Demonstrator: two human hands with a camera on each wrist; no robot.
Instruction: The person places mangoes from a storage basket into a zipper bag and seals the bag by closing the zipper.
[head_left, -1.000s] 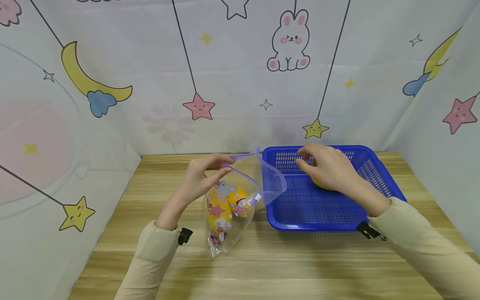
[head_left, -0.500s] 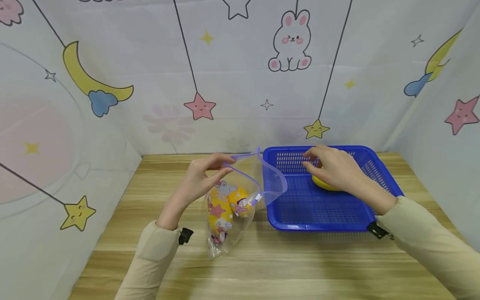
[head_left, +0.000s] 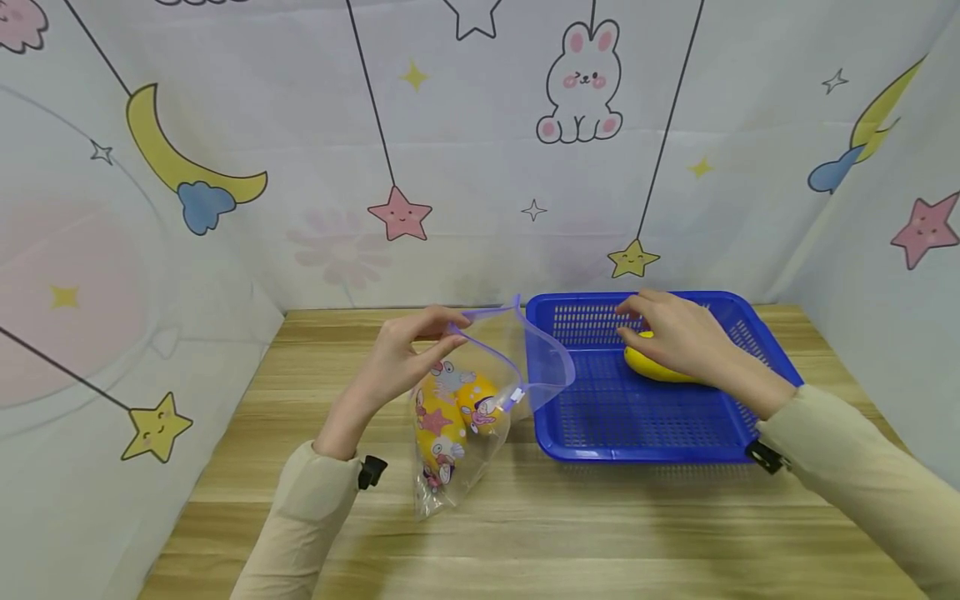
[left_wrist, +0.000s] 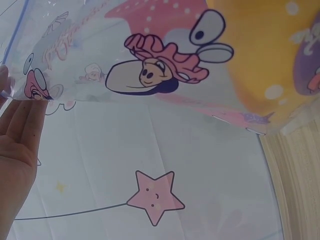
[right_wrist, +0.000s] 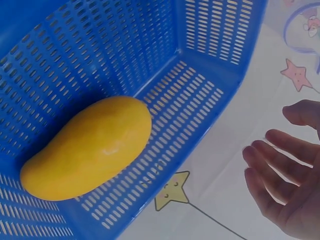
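Note:
My left hand (head_left: 405, 354) pinches the purple zip edge of a clear plastic zip bag (head_left: 487, 471) printed with sea creatures, and the bag's mouth gapes toward the right. Yellow-orange rounded things show through its printed side; their kind is partly masked by the pattern. A yellow mango (right_wrist: 87, 150) lies on the floor of the blue plastic basket (head_left: 607, 454). Over it hovers my right hand (head_left: 678, 337), fingers loosely bent and holding nothing. In the right wrist view the hand's fingers are apart from the mango.
The slotted basket stands at the right on the wood-grain table (head_left: 525, 542), its left rim beside the bag's mouth. A white printed cloth (head_left: 465, 167) hangs behind and on both sides.
My right hand has shifted a little to the right over the basket, so more of the mango shows. The left hand and the bag have stayed in place.

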